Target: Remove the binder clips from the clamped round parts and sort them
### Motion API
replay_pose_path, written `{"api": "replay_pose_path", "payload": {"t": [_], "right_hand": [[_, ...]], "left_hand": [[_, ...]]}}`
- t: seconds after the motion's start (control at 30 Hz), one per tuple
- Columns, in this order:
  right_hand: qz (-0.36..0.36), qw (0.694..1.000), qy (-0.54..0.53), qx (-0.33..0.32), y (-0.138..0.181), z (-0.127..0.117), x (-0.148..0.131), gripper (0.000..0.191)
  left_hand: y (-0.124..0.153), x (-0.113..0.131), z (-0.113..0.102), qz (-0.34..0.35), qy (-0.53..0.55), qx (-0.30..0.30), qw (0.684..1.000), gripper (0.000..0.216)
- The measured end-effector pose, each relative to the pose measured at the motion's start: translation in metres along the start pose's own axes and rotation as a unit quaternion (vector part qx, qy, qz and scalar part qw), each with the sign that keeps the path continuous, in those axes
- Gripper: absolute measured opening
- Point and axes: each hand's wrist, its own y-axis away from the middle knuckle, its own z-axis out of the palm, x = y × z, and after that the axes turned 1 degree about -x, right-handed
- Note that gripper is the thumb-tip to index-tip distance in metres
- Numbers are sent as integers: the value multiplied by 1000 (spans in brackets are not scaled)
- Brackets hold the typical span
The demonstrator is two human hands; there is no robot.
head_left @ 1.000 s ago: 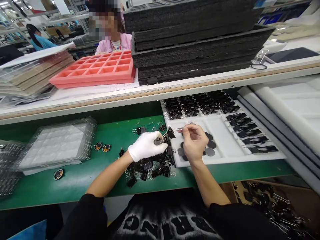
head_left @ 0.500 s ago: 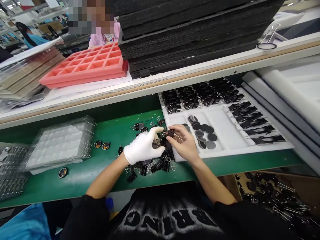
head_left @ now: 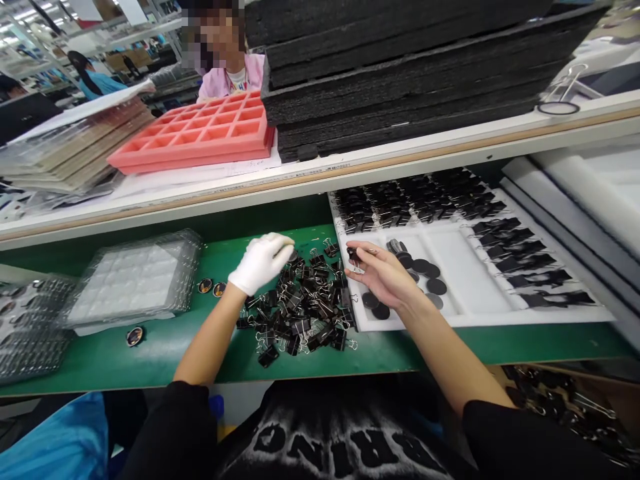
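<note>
My left hand (head_left: 261,263), in a white glove, is above the left edge of a heap of black binder clips (head_left: 300,310). Its fingers are pinched together, and what they hold, if anything, is hidden. A small dark round piece shows just under the fingertips. Bare, my right hand (head_left: 383,273) grips a black binder clip (head_left: 355,254) between thumb and fingers, its wire handle pointing toward the palm. That hand is over the near left corner of a white foam tray (head_left: 457,267). Dark round discs (head_left: 425,268) lie in the tray beside and beneath it.
Rows of black clips (head_left: 530,257) fill the tray's back and right parts. Clear plastic trays (head_left: 135,277) are stacked at left. Small round pieces (head_left: 135,336) lie on the green table (head_left: 200,357). Above runs a shelf with pink foam (head_left: 195,133) and black foam (head_left: 350,100). A person sits beyond.
My hands have moved apart: the left went left and back, while the right shifted slightly right with the binder clip. The clip heap between them is now uncovered. The camera view has shifted.
</note>
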Motion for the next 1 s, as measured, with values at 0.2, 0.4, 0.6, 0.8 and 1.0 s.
{"api": "replay_pose_path", "payload": {"t": [0.2,0.4,0.6,0.8,1.0], "right_hand": [[72,992,-39,-93,-35,11,-6,43],[44,999,-3,-19,-63,41,16,48],[-7,998,46,-32,-65,52,23,45],[7,998,44,-42,-63,47,30,37],[36,996,56,65,-63,61,29,69]], "left_hand": [[-12,-76,39,-63,-13,-140,988,51],[3,-83,60,-62,74,-48,994,47],[5,-93,60,-151,217,-13,964,34],[-6,-87,59,-222,223,53,948,21],[-6,-45,25,-198,249,100,943,45]]}}
